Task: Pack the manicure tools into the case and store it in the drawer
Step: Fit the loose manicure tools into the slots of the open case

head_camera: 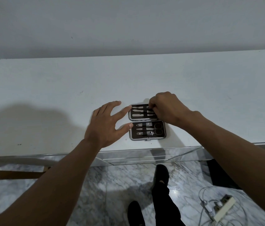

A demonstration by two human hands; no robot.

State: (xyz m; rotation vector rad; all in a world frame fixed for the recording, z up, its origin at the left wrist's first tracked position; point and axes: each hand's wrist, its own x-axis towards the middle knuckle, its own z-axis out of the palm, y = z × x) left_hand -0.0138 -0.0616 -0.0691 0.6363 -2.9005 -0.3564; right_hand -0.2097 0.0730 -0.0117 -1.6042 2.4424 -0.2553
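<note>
A white table (47,95) is seen set against a pale wall. A clear drawer (144,156) is mounted under its front edge, right of the middle. The manicure case (130,132) is laid open flat on the table, just behind the front edge and above the drawer, with one half nearer and one farther. The left hand (105,124) is held flat with its fingers spread wide; the forefinger tip is set against the left edge of the far half and the thumb tip against the left edge of the near half. The right hand (167,108) is placed over the right end of the far half, fingers curled closely and pinched upon the tools (138,115) strapped there; which one is pinched cannot be told. Scissors (157,129) and nail clippers (144,133) are strapped in the near half.
</note>
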